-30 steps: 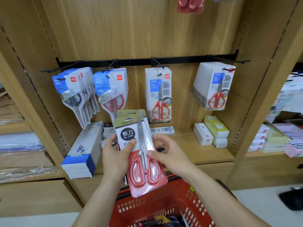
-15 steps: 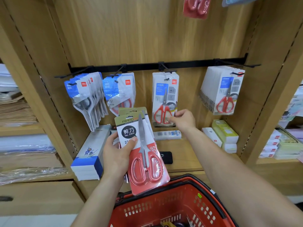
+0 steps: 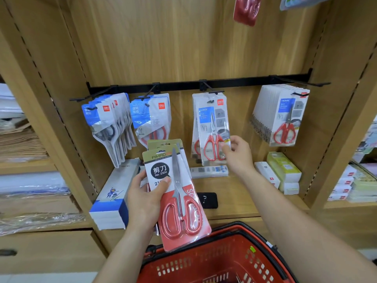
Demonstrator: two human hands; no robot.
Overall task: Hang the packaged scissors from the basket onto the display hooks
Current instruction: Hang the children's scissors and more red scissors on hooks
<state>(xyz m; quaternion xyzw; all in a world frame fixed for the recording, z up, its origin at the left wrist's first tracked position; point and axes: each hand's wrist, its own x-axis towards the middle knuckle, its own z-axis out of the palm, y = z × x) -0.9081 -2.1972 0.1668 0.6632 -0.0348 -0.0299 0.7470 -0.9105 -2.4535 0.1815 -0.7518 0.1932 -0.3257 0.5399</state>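
The black metal rail (image 3: 183, 85) on the wooden shelf carries four hooks of packs. Leftmost hang blue-and-white cards with black-handled scissors (image 3: 106, 123), then blue-and-white cards with red-handled scissors (image 3: 151, 117), then grey cards with red-handled scissors (image 3: 212, 127), and rightmost a thick row of like grey cards (image 3: 283, 115). Below sits the red plastic basket (image 3: 214, 262), its contents cut off by the frame. The left hand (image 3: 144, 201) grips a stack of olive-topped packaged scissors (image 3: 179, 201) above the basket's rim, thumb across the white label. The right hand (image 3: 237, 154), arm outstretched, pinches the third hook's front pack at its lower right edge.
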